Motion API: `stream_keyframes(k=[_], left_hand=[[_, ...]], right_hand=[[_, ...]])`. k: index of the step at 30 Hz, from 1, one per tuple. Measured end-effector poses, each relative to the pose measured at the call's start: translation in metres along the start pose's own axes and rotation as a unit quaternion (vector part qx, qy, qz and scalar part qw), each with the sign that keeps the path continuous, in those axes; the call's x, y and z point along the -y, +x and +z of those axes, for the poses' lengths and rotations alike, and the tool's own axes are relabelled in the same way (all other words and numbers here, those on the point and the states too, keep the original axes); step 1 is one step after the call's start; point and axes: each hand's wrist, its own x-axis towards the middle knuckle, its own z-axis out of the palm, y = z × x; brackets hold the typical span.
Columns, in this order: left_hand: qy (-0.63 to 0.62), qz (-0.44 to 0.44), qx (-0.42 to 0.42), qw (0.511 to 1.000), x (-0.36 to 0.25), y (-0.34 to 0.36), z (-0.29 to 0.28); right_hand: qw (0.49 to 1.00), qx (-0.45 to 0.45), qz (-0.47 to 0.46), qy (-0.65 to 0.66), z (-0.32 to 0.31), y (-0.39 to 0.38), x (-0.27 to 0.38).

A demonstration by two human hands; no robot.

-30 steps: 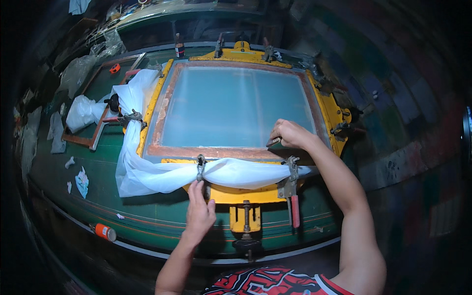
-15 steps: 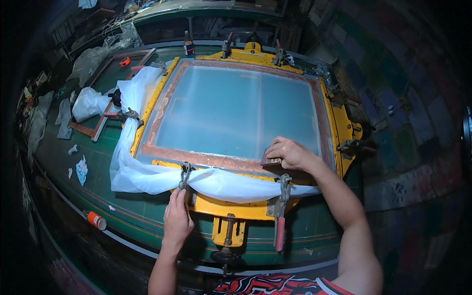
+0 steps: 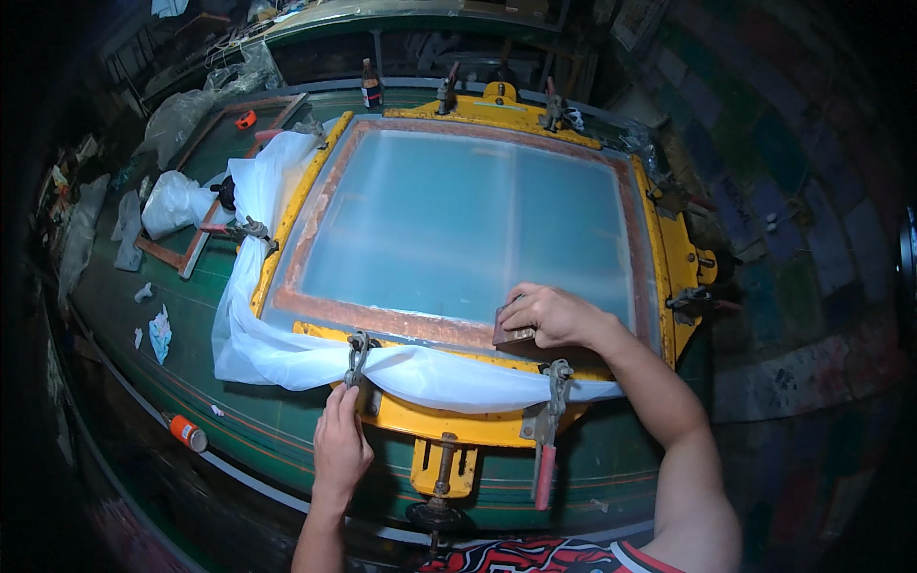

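A sheet of translucent mesh (image 3: pixel 420 229) is stretched in a yellow clamping frame (image 3: pixel 663 277). Under it lies a reddish-brown wooden frame (image 3: pixel 401 325). My right hand (image 3: pixel 559 317) grips a small brown block (image 3: pixel 514 331), pressed against the wooden frame's near side, right of the middle. At the near edge my left hand (image 3: pixel 342 444) has its fingers closed at the lower end of a metal toggle clamp (image 3: pixel 357 358); the handle is hidden by the hand. White mesh fabric (image 3: pixel 449 377) hangs in folds along the near and left edges.
Another toggle clamp with a red handle (image 3: pixel 545 477) stands at the near right. An empty wooden frame (image 3: pixel 172 256), a white bag (image 3: pixel 177 205), an orange can (image 3: pixel 188 433) and scraps lie on the green table (image 3: pixel 258 411). A dark bottle (image 3: pixel 371 86) stands at the back.
My right hand has slid the block a little to the left along the near side of the wooden frame. My left hand stays at the clamp. The whole view has shifted slightly.
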Motion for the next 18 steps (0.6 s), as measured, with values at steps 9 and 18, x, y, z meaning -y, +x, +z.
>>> stream_keyframes(k=[9,18], left_hand=[[0.001,-0.005,-0.002,1.0,-0.002,0.0,-0.001],[-0.018,0.002,-0.005,1.0,0.002,-0.001,-0.001]], right_hand=[[0.997,0.023,-0.079,-0.006,0.025,0.042,0.006],[0.994,0.003,-0.108,-0.02,0.052,0.058,0.002]])
